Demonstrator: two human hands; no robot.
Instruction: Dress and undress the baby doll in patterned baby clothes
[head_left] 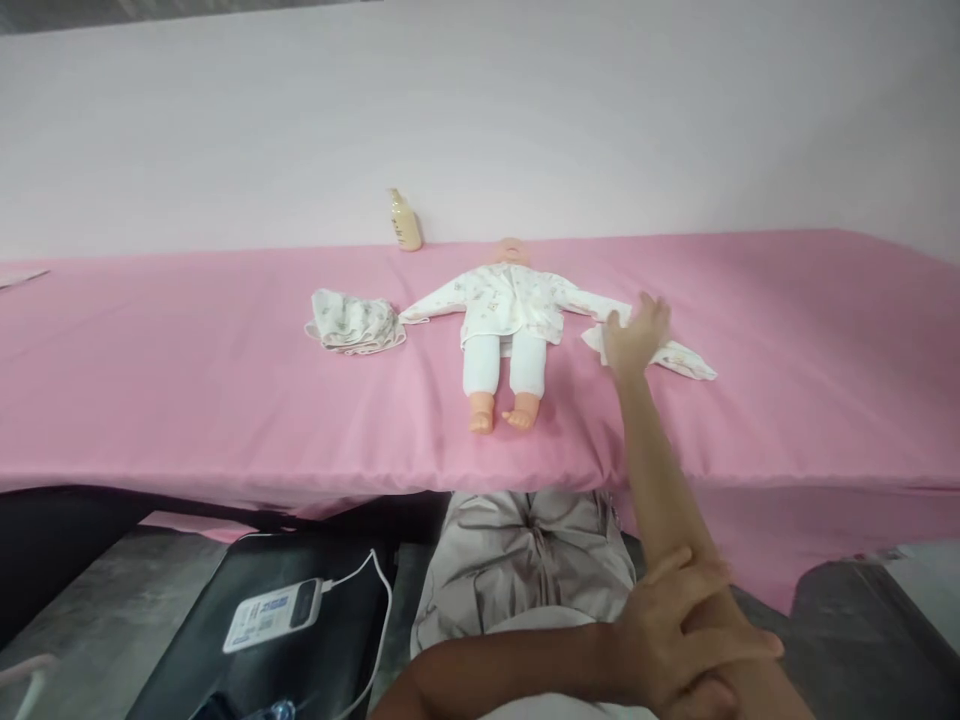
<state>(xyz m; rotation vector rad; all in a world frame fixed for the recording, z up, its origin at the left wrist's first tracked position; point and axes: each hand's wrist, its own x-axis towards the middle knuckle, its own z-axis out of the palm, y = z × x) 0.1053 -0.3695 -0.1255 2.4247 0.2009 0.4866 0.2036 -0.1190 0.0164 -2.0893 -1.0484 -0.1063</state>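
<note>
My right hand (637, 335) is raised over the pink-covered table, its fingers spread and nothing in them. Behind it, partly hidden, lies a folded white cloth (684, 361). My left hand (679, 635) is wrapped around my right forearm (667, 500), with the fingers across its top. A baby doll (510, 310) lies on its back in the middle of the table, dressed in a white patterned top (511, 300) and white trousers (481, 362). The sleeves stretch out to both sides, and the bare feet point towards me.
Left of the doll sits a crumpled patterned cloth (355, 322). A yellowish pump bottle (406, 221) stands at the back by the white wall (480, 120). Below the edge of the pink tablecloth (187, 400), a white device (274, 614) with a cable rests on a black seat (337, 590).
</note>
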